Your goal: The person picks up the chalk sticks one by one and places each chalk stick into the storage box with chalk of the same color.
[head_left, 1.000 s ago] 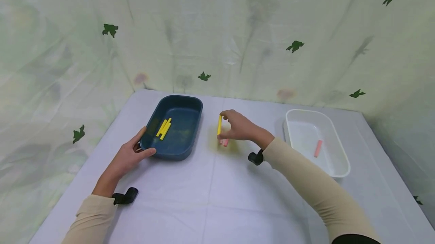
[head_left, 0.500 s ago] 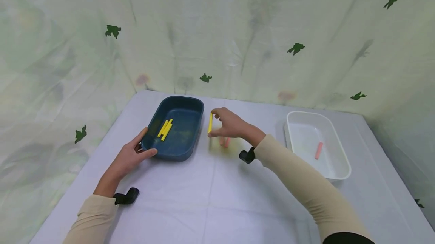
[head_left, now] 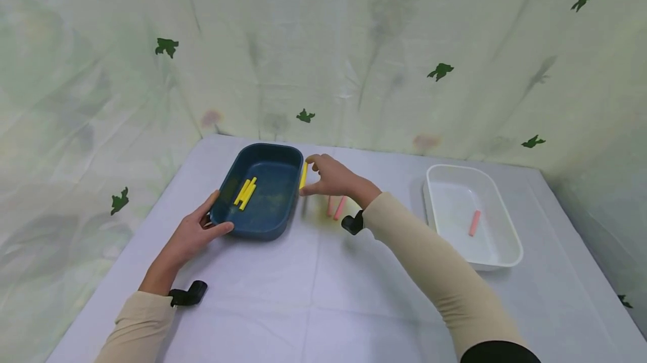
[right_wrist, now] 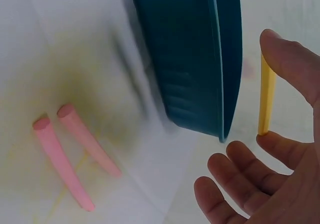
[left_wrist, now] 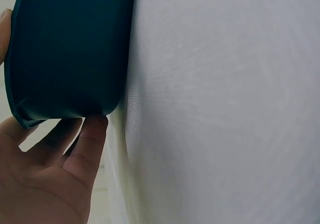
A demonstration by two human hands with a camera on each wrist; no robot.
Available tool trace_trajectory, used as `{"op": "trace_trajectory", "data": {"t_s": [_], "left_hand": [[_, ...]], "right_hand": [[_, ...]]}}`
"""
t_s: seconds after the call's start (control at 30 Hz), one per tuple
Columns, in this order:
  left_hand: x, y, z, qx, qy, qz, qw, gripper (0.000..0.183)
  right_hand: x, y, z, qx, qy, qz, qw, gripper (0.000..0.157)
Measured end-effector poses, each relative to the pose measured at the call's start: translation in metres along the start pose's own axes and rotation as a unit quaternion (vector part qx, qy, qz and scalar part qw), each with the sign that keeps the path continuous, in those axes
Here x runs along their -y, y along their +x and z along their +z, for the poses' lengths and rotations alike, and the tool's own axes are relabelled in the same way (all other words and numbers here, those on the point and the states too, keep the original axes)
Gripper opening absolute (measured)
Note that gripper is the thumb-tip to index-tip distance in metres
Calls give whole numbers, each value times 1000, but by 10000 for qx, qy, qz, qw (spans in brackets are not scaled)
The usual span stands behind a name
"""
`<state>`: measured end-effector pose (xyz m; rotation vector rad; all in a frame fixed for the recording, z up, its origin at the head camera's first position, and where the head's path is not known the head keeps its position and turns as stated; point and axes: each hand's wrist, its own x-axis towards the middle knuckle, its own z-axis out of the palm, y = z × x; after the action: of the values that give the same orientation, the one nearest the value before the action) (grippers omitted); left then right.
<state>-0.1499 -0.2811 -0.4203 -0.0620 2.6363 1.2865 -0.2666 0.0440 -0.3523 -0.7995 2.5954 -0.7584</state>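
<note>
One yellow stick neared three in one blue tray, wide right grip pinching its ends, left grip clasping tray.

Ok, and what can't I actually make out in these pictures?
Head: the right hand seems to cover the far ends of the two pink chalk sticks; the right sleeve hides part of the white tray.
Left wrist: the blue tray hides its own contents behind its wall; the left hand is cut off by the left edge.
Right wrist: the thumb hides the yellow chalk stick's upper end.
</note>
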Motion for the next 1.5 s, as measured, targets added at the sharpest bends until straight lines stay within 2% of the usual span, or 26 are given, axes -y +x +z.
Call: {"op": "trace_trajectory", "data": {"t_s": [0.3,0.57,0.83,1.17,1.5], "left_hand": [[1,0,-1,-17,0,36,10000,98],[4,0,1,-16,-82,51,10000,98],[4,1,0,-16,-85,57,9999,98],[6,1,0,-16,-94,58,9999,98],[4,2,0,-20,-66,4,10000,100]], "right_hand": [[3,11,2,15,229,117,9997,85],[5,22,16,48,340,159,9993,84],[8,26,19,-52,369,348,9987,84],[4,27,31,55,251,346,9991,83],[-1,27,35,25,385,357,9986,86]]}}
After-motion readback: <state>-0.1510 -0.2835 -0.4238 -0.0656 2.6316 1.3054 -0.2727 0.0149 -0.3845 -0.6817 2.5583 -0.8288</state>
